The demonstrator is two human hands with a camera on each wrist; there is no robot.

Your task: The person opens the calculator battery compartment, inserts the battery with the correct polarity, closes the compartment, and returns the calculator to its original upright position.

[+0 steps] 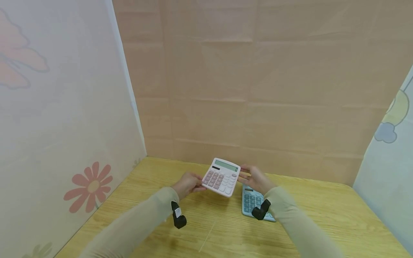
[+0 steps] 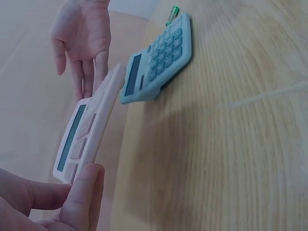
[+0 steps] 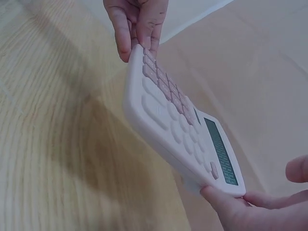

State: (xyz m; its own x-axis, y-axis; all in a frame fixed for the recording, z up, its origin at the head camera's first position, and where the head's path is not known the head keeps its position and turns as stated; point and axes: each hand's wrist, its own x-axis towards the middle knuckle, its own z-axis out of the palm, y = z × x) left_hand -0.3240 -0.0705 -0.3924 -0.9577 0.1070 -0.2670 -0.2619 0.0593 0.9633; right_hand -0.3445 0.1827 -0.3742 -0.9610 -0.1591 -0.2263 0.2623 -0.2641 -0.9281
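Observation:
A white-and-pink calculator [image 1: 222, 177] is held up over the wooden table, tilted, its keys and display facing up toward the head camera. My left hand [image 1: 187, 184] pinches its lower left corner between thumb and fingers. At the upper right edge, the fingers of my right hand [image 1: 256, 179] touch the calculator; they are fairly straight, and in the right wrist view the thumb [image 3: 297, 169] stands away from it. A blue calculator [image 1: 249, 203] lies on the table below my right wrist, partly hidden by the hand and the wrist camera.
In the left wrist view, a small green cylinder [image 2: 172, 15], like a battery, lies past the blue calculator. The wooden table [image 1: 322, 215] meets a brown-papered wall [image 1: 274, 89] at the back. Flower-patterned sheeting [image 1: 90, 143] stands at the left, more patterned sheeting [image 1: 387, 172] at the right.

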